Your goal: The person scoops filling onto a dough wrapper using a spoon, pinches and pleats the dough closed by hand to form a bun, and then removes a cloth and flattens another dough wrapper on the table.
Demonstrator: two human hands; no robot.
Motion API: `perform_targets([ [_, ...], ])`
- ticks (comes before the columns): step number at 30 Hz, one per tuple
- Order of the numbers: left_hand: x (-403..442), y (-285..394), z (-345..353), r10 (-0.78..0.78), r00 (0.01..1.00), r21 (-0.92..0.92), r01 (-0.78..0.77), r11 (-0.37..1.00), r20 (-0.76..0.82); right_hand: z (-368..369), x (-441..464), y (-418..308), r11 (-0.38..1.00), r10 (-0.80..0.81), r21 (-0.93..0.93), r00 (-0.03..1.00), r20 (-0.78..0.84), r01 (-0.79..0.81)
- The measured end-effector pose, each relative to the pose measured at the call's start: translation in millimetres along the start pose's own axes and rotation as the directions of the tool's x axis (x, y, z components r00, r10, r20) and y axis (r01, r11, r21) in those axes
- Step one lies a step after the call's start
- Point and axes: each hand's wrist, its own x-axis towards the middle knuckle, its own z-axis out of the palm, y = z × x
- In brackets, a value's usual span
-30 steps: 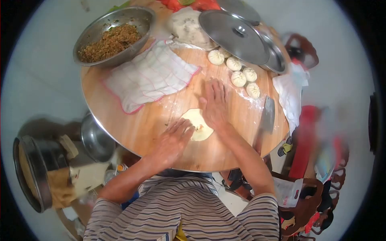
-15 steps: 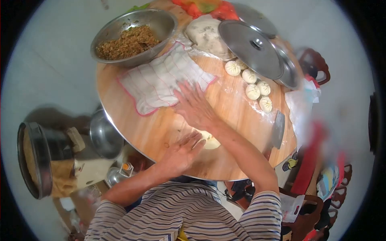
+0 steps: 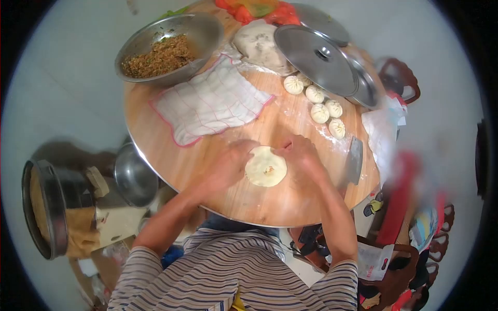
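A round, flat dough wrapper [image 3: 265, 173] with a small bit of filling near its middle lies between my hands over the wooden table. My left hand [image 3: 232, 160] is at its upper left edge, fingers curled and pinching the rim. On the other side, my right hand [image 3: 301, 151] has its fingers closed at the wrapper's upper right edge. Several pleated buns [image 3: 319, 113] sit farther back on the right, on floured wood. A white cloth [image 3: 210, 101] with pink lines lies beyond my left hand.
A metal bowl of filling [image 3: 171, 49] stands at the back left. Behind the buns are a large dough lump [image 3: 262, 46] and a metal lid [image 3: 316, 59]. A cleaver [image 3: 355, 160] lies near the right edge of the round table [image 3: 155, 140].
My right hand has come back from over the cloth to the wrapper's right side. My left hand has moved up to its edge, and the wrapper now shows whole.
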Motion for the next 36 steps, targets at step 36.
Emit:
perform_targets([
  [36, -13.1, 40.4, 6.5, -0.439, 0.872, -0.722, 0.445, 0.530, 0.215, -33.4, -5.5, -35.0, 0.731, -0.421, 0.662, 0.872, 0.249, 0.164],
])
